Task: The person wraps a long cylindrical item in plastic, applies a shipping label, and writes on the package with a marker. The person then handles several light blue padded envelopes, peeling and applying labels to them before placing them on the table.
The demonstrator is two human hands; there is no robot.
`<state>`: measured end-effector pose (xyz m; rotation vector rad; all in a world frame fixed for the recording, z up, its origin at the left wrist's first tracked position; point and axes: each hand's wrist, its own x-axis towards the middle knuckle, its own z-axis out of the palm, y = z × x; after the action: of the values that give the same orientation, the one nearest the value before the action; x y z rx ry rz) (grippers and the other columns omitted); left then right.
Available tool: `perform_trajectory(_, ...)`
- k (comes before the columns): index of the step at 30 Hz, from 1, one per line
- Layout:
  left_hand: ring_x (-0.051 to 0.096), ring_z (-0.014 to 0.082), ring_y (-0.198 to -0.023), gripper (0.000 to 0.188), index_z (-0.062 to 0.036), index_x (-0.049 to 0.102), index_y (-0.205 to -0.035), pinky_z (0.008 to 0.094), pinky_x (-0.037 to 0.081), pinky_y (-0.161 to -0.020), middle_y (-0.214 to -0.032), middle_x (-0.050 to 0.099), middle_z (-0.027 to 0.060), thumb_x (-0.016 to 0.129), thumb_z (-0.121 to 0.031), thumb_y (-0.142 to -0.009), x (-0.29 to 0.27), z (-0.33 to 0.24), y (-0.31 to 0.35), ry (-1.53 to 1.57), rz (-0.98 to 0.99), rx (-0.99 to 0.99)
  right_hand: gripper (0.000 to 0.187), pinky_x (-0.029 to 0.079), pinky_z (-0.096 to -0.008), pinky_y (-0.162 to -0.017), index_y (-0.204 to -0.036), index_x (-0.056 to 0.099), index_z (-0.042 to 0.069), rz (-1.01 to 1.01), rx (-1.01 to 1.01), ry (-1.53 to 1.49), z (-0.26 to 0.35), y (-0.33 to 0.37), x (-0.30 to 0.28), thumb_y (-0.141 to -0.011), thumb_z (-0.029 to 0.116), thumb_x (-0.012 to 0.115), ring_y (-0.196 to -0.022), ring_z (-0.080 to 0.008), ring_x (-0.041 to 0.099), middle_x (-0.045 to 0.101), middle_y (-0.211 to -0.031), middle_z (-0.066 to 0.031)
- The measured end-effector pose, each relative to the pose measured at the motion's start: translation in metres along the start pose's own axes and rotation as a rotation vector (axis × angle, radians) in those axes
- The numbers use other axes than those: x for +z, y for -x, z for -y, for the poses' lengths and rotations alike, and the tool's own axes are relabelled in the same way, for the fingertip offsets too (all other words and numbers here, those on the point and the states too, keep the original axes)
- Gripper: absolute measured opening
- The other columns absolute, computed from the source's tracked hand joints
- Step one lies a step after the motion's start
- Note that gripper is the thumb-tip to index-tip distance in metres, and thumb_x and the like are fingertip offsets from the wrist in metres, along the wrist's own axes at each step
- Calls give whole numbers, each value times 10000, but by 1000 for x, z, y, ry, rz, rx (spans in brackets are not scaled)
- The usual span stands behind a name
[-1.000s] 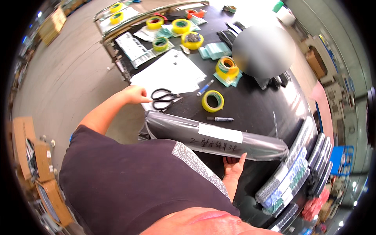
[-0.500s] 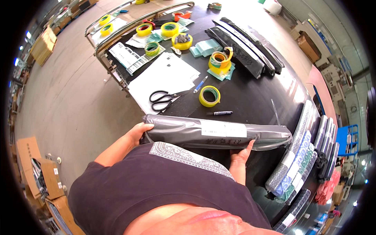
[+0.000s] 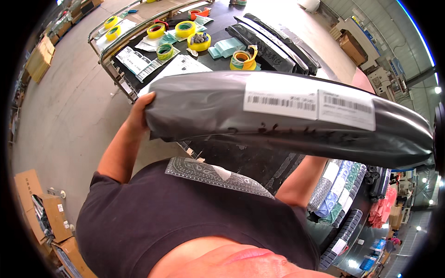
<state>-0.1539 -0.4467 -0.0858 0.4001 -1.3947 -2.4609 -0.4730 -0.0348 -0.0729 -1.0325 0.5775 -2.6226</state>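
A long roll-shaped parcel in shiny black plastic (image 3: 199, 106) is held up in front of me, above the table. Two white labels (image 3: 308, 102) and some dark handwriting show on its side. My left hand (image 3: 143, 109) is closed around its left end. My right forearm (image 3: 303, 178) reaches up to the underside of its right half. The parcel hides the right hand's fingers. Beyond the parcel, a yellow tape roll (image 3: 242, 60) stands on the dark table. White paper sheets (image 3: 183, 66) lie partly covered by the parcel.
Several black parcels (image 3: 273, 44) lie at the table's far side. More tape rolls (image 3: 185, 29) stand by the metal rail (image 3: 139, 23). Patterned fabric rolls (image 3: 336, 190) are on the right, beside pinkish-red cloth (image 3: 382, 208). Cardboard boxes (image 3: 53, 215) stand at lower left.
Both hands have raised the parcel off the table toward the camera. It now covers the scissors, pen, marker and one tape roll. The view has shifted slightly.
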Motion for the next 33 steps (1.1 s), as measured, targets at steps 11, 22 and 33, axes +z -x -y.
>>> perform_trajectory(11,635,261,-1055,594,45,535,-1275,367,488,-958,-1170,649,160,617,-346,-836,33,78,-107,99,348,-243,786,443,-478,-1012,-1450,372,21,148,741,210,-31,-93,45,-899,541,583,-1247,-319,508,474,-1408,-221)
perform_trajectory(22,621,208,-1039,537,-49,556,-1327,354,498,-887,-1156,631,95,683,-314,-878,49,-28,-392,-940,898,-459,927,111,-433,-1174,-1418,414,-56,376,1000,455,-32,-26,82,-701,362,825,-1360,-280,418,496,-1423,-193)
perform_trajectory(33,629,221,-1070,717,-137,661,-1142,512,471,-865,-1053,703,58,688,-712,-715,-12,84,-716,-751,-121,-625,1008,221,-365,-1170,-1456,346,-49,-458,1073,129,-49,-24,39,-626,191,866,-1387,-273,364,410,-1469,-222)
